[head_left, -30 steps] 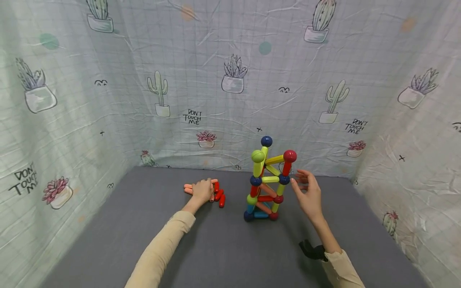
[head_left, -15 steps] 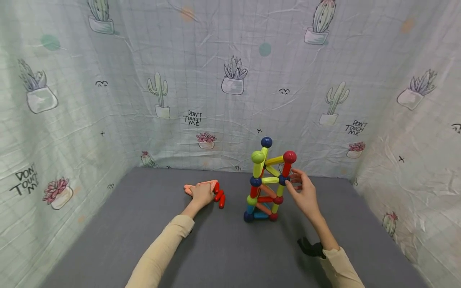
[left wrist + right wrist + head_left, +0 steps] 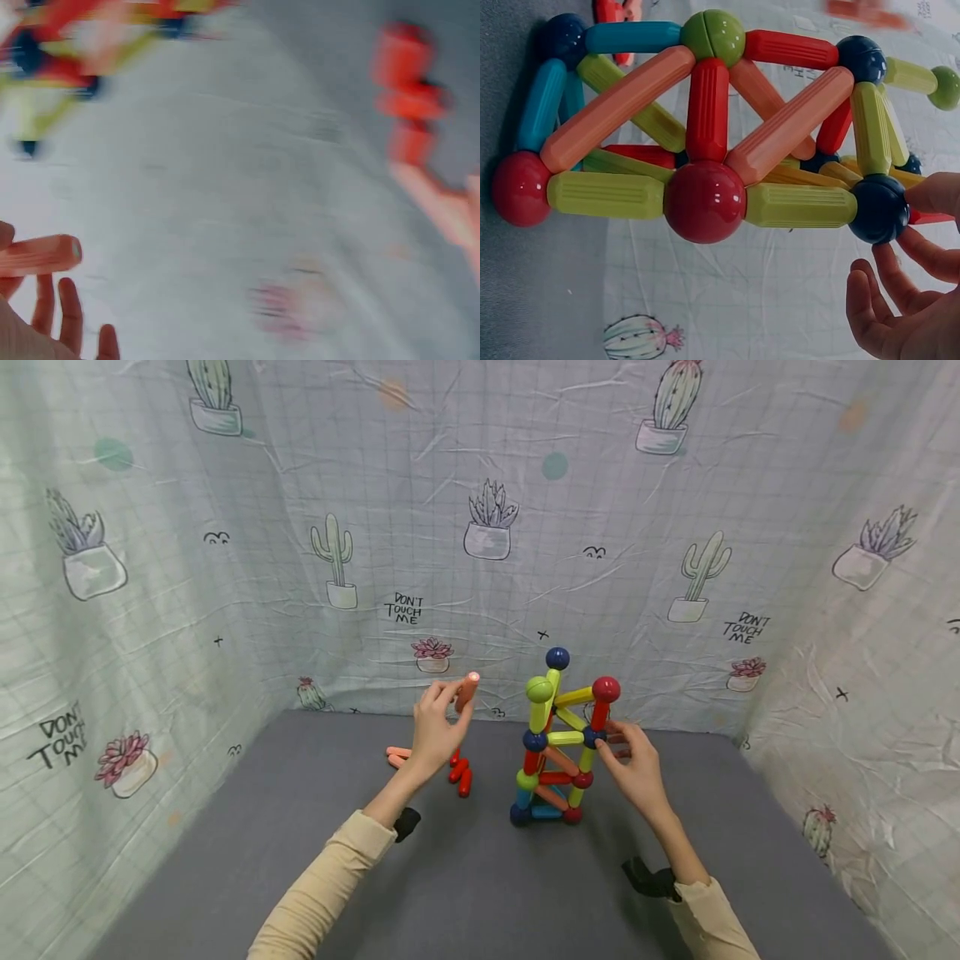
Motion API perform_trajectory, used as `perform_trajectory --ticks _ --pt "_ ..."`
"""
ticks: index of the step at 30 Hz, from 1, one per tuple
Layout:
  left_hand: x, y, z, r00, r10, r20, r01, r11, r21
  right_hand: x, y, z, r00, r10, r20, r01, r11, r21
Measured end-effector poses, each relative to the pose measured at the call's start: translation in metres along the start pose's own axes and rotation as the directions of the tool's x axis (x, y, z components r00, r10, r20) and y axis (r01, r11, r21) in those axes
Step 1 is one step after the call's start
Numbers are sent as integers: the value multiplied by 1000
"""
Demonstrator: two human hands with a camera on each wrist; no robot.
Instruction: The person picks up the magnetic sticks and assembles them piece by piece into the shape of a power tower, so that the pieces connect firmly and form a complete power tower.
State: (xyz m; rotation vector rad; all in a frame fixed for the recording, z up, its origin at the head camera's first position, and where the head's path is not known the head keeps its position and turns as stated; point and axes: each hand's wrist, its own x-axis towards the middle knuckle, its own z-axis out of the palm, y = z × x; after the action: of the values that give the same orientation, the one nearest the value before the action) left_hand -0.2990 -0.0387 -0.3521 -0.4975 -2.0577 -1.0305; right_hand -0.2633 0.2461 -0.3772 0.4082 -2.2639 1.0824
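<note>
My left hand is raised above the table and pinches a salmon-coloured rod between thumb and fingers. In the left wrist view the rod sticks out past the fingertips. A tower of coloured rods and balls stands upright right of centre. On its right side my right hand holds a dark blue ball with thumb and fingertips, just under the red rod topped by a red ball. A green ball and a blue ball sit on the other upper ends.
Several red rods lie on the grey table left of the tower. Salmon rods lie farther left, partly hidden by my left forearm. A cactus-print cloth hangs behind and along both sides.
My left hand has picked a salmon rod from the pile and lifted it up, towards the tower. My right hand has moved left onto the tower's blue ball. The tower stands as before.
</note>
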Motion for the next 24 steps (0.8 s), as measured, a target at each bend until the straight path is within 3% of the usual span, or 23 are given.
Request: perform_trajectory --ticks 2,4,8,10,12,13,15,17,18,21,24 --pt "11 24 -3 994 107 -34 -111 986 -127 0 0 -1 1000 1 7 -1 1000 -7" --pt "21 46 -5 981 192 -21 -191 954 -230 0 1 -2 1000 4 13 -4 1000 -9" --pt "35 84 -1 952 293 86 -248 906 -343 0 2 -3 1000 6 14 -5 1000 -9" --pt "39 100 4 921 361 148 -304 901 -309 1 3 -4 1000 6 15 -6 1000 -6" --pt "39 113 11 869 449 209 -417 891 -181 1 3 -4 1000 7 18 -7 1000 -4" --pt "38 118 15 837 491 243 -483 870 -93 2 3 -4 1000 4 20 -4 1000 0" --pt "36 124 24 770 559 306 -612 784 107 2 3 -4 1000 -4 27 3 1000 12" --pt "35 127 32 715 589 376 -695 658 290 2 3 -4 999 -16 29 15 1000 26" --pt "34 127 36 697 590 408 -717 596 362 2 3 -4 999 -23 31 22 999 28" --pt "32 122 46 673 555 488 -737 453 502 1 3 -4 999 -36 33 35 999 21" --pt "29 116 53 671 523 526 -733 362 575 1 3 -4 999 -30 39 29 1000 7"
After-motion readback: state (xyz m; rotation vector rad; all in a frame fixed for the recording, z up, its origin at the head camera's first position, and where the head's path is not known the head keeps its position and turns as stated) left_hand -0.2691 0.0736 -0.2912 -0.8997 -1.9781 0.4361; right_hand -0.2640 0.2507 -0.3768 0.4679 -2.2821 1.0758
